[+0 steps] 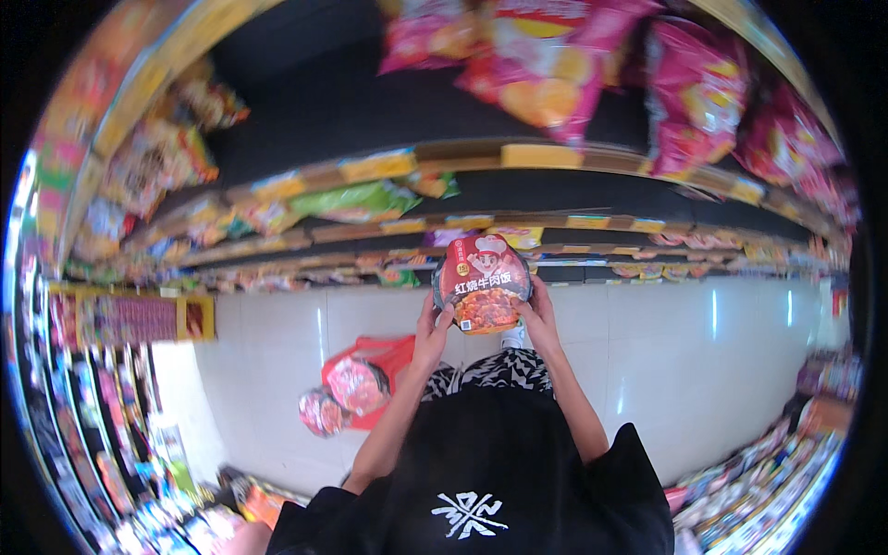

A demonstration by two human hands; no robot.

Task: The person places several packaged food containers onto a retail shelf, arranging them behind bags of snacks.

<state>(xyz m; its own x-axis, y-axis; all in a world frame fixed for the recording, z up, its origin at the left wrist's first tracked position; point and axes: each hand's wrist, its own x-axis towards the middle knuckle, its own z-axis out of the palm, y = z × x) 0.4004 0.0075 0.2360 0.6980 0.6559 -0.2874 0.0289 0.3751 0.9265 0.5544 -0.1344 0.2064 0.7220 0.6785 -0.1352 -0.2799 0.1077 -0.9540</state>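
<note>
In front of my body I hold up a packaged instant meal (484, 268), a rounded tub in a red and black wrapper. A cartoon cook and a picture of brown food in sauce are on its face. My left hand (432, 329) is closed on its lower left edge, the thumb on the front. At the lower right edge my right hand (539, 317) grips it too. To the left of my left forearm, a red bag (393, 354) lies low near the floor. Two round packages, a pink-topped tub (356, 386) and a red tub (321, 413), show at it.
Ahead runs a long dark shelf unit (314, 111) with pink snack bags (698, 97) and a green bag (356, 201). A yellow-edged display (129, 317) stands left on the pale tiled floor (684, 370). More stocked shelves (777, 481) curve round behind me, right and left.
</note>
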